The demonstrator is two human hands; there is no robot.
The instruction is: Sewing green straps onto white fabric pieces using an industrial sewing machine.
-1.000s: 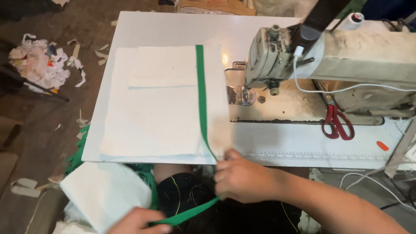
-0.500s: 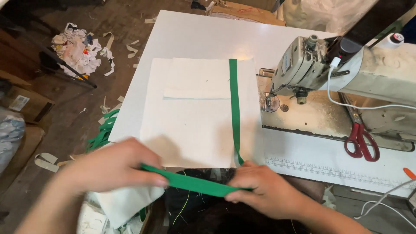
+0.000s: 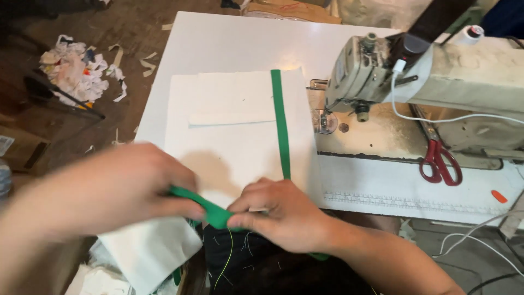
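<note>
1. While both hands meet at the near edge of the table (image 3: 218, 38), I see the left hand (image 3: 117, 191) and the right hand (image 3: 281, 216) pinching the same green tape (image 3: 210, 207) between them.
2. The left hand is closed on the tape, fingers curled narrow around it; the right hand grips the tape end with thumb and fingertips, also closed.
3. The tape runs from the hands up over the white cloth (image 3: 234, 142), lying straight along the right edge of the cloth, just beside the sewing machine (image 3: 436, 76).
4. I judge the step in hand is folding or shaping the loose tape end at the near edge of the cloth; the fold itself is partly hidden under the fingers, so I cannot be sure how it is turned.
5. The next move, I think, calls for keeping the tape flat and in line with the cloth edge, and for a firm pinch so the fold does not open.
6. Red scissors (image 3: 439, 161) lie on the machine bed, well apart from the hands. A second white piece (image 3: 150, 254) hangs below the left hand.
</note>
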